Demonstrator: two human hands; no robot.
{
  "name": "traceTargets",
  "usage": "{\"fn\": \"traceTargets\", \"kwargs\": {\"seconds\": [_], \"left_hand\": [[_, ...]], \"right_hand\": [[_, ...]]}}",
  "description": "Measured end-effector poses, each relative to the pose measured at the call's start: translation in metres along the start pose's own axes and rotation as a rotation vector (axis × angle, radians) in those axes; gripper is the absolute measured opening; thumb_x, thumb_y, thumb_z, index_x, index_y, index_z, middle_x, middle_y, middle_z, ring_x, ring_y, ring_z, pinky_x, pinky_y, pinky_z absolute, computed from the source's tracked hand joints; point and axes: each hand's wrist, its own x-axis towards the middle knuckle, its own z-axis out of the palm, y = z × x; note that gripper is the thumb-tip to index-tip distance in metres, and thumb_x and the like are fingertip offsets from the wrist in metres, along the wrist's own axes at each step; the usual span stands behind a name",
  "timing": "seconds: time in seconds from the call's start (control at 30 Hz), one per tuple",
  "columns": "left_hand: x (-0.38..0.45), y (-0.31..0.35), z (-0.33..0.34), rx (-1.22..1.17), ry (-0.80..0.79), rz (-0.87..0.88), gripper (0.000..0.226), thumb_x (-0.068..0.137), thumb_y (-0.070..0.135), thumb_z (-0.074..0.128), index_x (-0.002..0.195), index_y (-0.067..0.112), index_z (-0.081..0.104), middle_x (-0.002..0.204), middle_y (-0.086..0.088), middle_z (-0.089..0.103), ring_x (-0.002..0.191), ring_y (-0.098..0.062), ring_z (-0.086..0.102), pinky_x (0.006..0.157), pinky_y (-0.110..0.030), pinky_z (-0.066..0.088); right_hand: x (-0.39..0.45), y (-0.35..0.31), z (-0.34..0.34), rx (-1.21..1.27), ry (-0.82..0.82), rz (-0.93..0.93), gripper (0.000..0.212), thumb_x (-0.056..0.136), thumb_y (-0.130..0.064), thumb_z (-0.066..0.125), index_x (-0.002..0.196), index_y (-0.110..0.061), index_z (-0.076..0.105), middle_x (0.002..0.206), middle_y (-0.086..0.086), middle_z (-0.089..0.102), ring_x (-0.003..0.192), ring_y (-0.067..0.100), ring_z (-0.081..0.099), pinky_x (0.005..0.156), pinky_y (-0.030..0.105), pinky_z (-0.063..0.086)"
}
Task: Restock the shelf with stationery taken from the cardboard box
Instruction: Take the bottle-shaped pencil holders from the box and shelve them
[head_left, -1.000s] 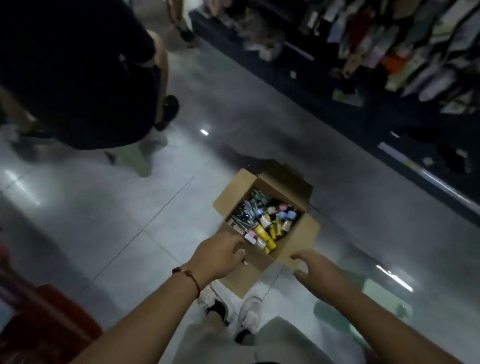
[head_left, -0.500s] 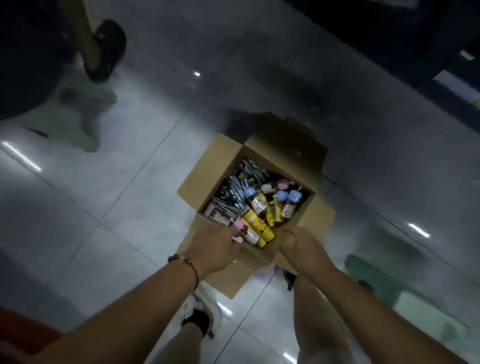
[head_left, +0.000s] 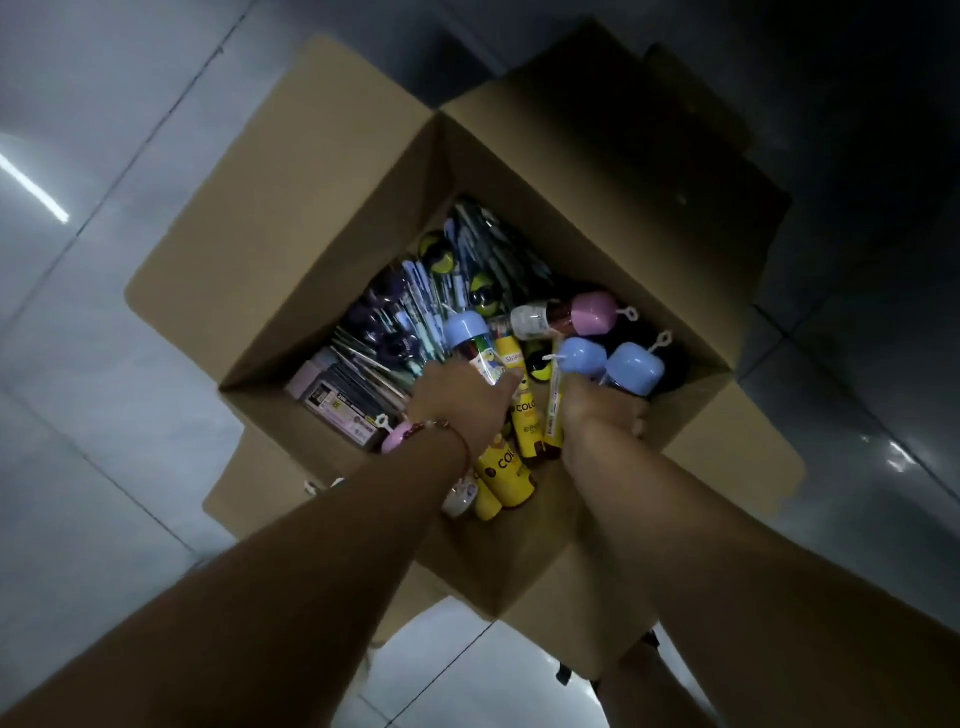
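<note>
Tiled floor (head_left: 104, 467), grey and glossy, carries the cardboard box (head_left: 291, 218); the shelf to be restocked lies outside this view, so whether anything has reached it cannot be told. The box stands with all four flaps folded outward and is well filled, which suggests that you are at or near the start of the restocking; most of the stock is left to move.

Contents, in descending size: a dense bundle of packaged pens (head_left: 415, 312) filling the far and left part; a flat dark packet (head_left: 343, 405) against the near-left wall; yellow bottles (head_left: 506, 467) printed "COL…" lying between your forearms; a pink-capped bottle (head_left: 576, 314) lying on its side toward the far right; two blue-capped bottles (head_left: 631, 366) side by side at the right.

Your left hand (head_left: 462, 395) is inside the box with its fingers curled round a blue-capped clear bottle (head_left: 475, 348), which is upright and not yet lifted clear of the other stock; a beaded bracelet (head_left: 441, 426) sits at that wrist. Your right hand (head_left: 597, 408) is closed at the bases of the two blue-capped bottles; it appears to grip them, though the fingers themselves are hidden.

Judged stage: picking from the box, first of the repeated steps; carrying to the shelf and placing remain.
</note>
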Motion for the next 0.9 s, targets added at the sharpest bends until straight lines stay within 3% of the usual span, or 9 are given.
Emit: {"fn": "traceTargets", "kwargs": {"seconds": [0.1,0.2,0.3,0.4,0.5,0.6,0.67,0.73,0.9], "left_hand": [[0.012,0.006,0.007,0.069,0.026,-0.085,0.077,0.081,0.078,0.048,0.116,0.01,0.057,0.115,-0.016,0.054,0.098,-0.033,0.06,0.077,-0.036,0.051],[0.019,0.005,0.006,-0.051,0.01,-0.116,0.066,0.075,0.072,0.058,0.105,0.013,0.062,0.106,-0.014,0.054,0.09,-0.03,0.06,0.075,-0.036,0.053],[0.017,0.0,-0.003,-0.331,-0.068,-0.173,0.07,0.052,0.072,0.052,0.086,0.012,0.066,0.089,-0.011,0.065,0.073,-0.028,0.064,0.056,-0.029,0.046],[-0.008,-0.002,-0.024,-0.678,-0.218,-0.232,0.044,0.069,0.047,0.066,0.085,0.006,0.067,0.076,-0.01,0.07,0.061,-0.024,0.066,0.053,-0.026,0.044],[-0.05,-0.007,-0.06,-0.977,-0.473,-0.332,0.031,0.086,0.032,0.063,0.108,0.01,0.064,0.1,-0.013,0.073,0.082,-0.024,0.07,0.065,-0.03,0.054],[-0.111,-0.015,-0.109,-1.301,-0.617,-0.389,0.034,0.091,0.019,0.062,0.122,0.01,0.054,0.109,-0.016,0.069,0.086,-0.025,0.069,0.068,-0.035,0.058],[-0.16,-0.021,-0.149,-1.427,-0.614,-0.382,0.05,0.084,0.014,0.068,0.13,0.008,0.049,0.113,-0.018,0.069,0.088,-0.027,0.071,0.068,-0.037,0.058],[-0.214,-0.026,-0.2,-1.46,-0.573,-0.302,0.057,0.075,0.014,0.072,0.127,0.004,0.052,0.103,-0.016,0.071,0.084,-0.025,0.071,0.07,-0.038,0.058],[-0.366,-0.035,-0.357,-1.255,-0.4,-0.032,0.063,0.055,0.035,0.08,0.11,0.009,0.061,0.085,-0.003,0.07,0.078,-0.017,0.066,0.082,-0.041,0.053]], "right_hand": [[0.015,-0.004,0.017,-0.06,0.085,0.054,0.079,0.079,-0.052,0.065,0.135,-0.002,0.039,0.134,0.014,0.05,0.119,0.033,0.053,0.101,0.045,0.045],[0.012,0.007,0.013,0.111,0.041,0.071,0.075,0.075,-0.045,0.076,0.131,-0.003,0.048,0.127,0.013,0.06,0.108,0.032,0.062,0.093,0.045,0.052],[-0.005,0.015,-0.003,0.205,-0.031,0.009,0.059,0.075,-0.032,0.081,0.122,-0.005,0.058,0.117,0.011,0.066,0.102,0.029,0.066,0.088,0.043,0.055],[-0.034,0.014,-0.03,0.207,-0.104,-0.106,0.05,0.077,-0.028,0.08,0.118,-0.005,0.06,0.112,0.01,0.068,0.096,0.026,0.066,0.081,0.035,0.052],[-0.082,0.006,-0.064,0.157,-0.227,-0.198,0.053,0.069,-0.038,0.08,0.113,-0.013,0.064,0.106,0.008,0.07,0.093,0.025,0.068,0.085,0.039,0.054],[-0.145,-0.008,-0.106,0.15,-0.356,-0.238,0.053,0.061,-0.043,0.08,0.107,-0.018,0.067,0.099,0.008,0.073,0.09,0.028,0.071,0.09,0.05,0.055],[-0.195,-0.018,-0.135,0.143,-0.469,-0.258,0.038,0.075,-0.032,0.078,0.109,-0.021,0.066,0.102,0.009,0.073,0.092,0.028,0.071,0.091,0.049,0.053],[-0.255,-0.03,-0.166,0.136,-0.57,-0.273,0.035,0.081,-0.029,0.075,0.114,-0.023,0.066,0.104,0.006,0.074,0.094,0.025,0.071,0.09,0.045,0.053],[-0.442,-0.054,-0.258,0.141,-0.746,-0.377,0.026,0.089,-0.022,0.066,0.115,-0.023,0.065,0.099,0.006,0.076,0.086,0.023,0.073,0.077,0.038,0.056]]}}
